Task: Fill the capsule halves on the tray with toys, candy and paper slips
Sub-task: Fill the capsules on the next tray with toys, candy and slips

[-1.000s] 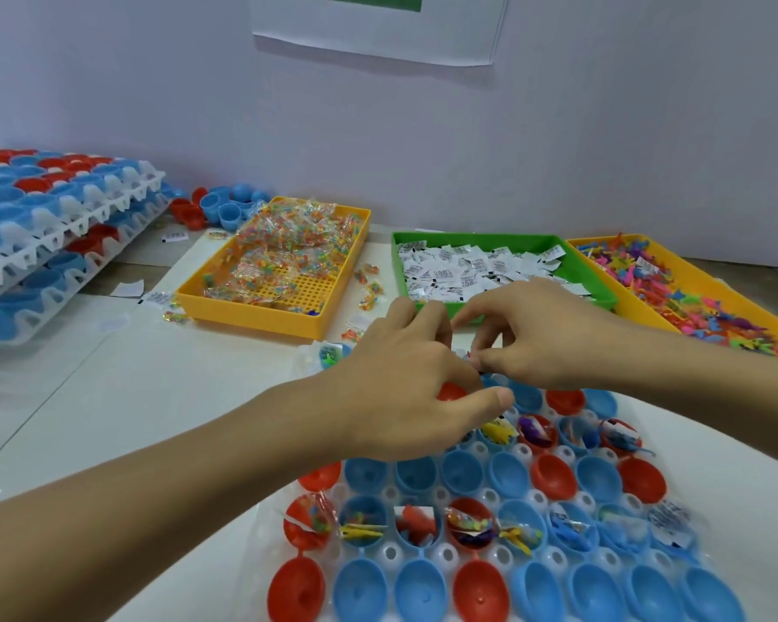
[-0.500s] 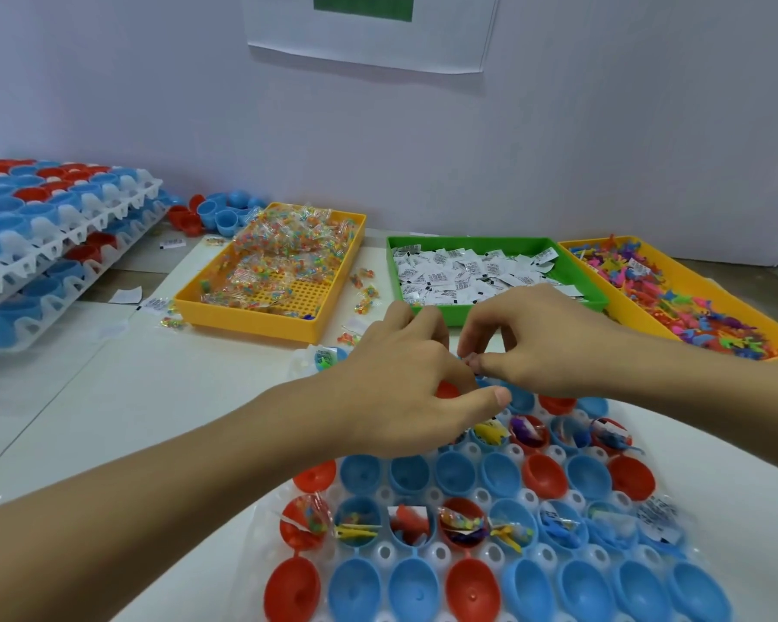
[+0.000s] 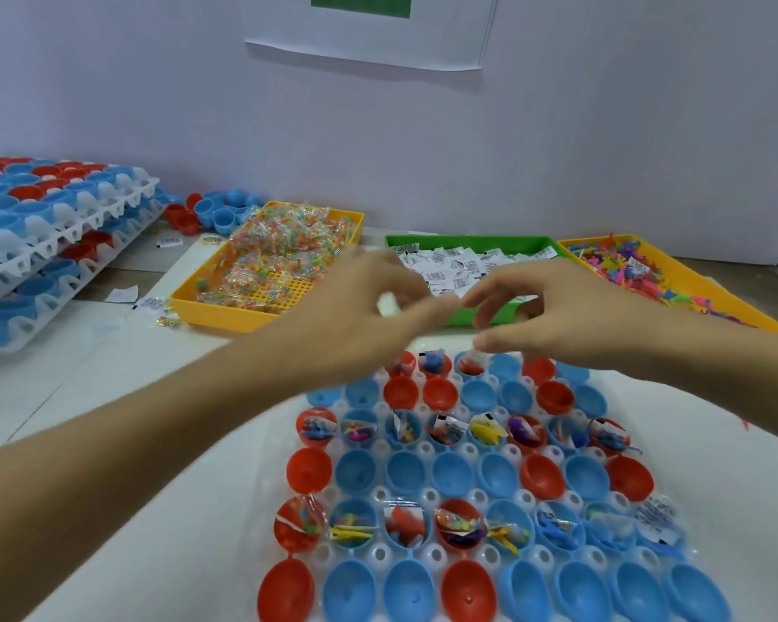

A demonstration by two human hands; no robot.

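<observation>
The white capsule tray [image 3: 468,449] lies in front of me with red and blue halves. Two of its rows hold toys, candy and slips, and the rows between them are bare. My left hand [image 3: 360,312] hovers blurred above the tray's far edge and pinches a white paper slip [image 3: 387,303]. My right hand [image 3: 540,316] is beside it, thumb and fingers apart, just over a red half [image 3: 470,366] in the far row that holds a slip. Two halves to its left also hold items.
Behind the hands stand an orange tray of candy packets [image 3: 284,249], a green tray of paper slips [image 3: 450,267] and a yellow tray of small toys [image 3: 620,271]. Stacked capsule trays [image 3: 41,244] and loose halves [image 3: 212,213] sit far left. A wall rises close behind.
Both hands have risen off the tray's far row. The left hand drew back left with a slip, and the right hand's pinching fingers spread apart.
</observation>
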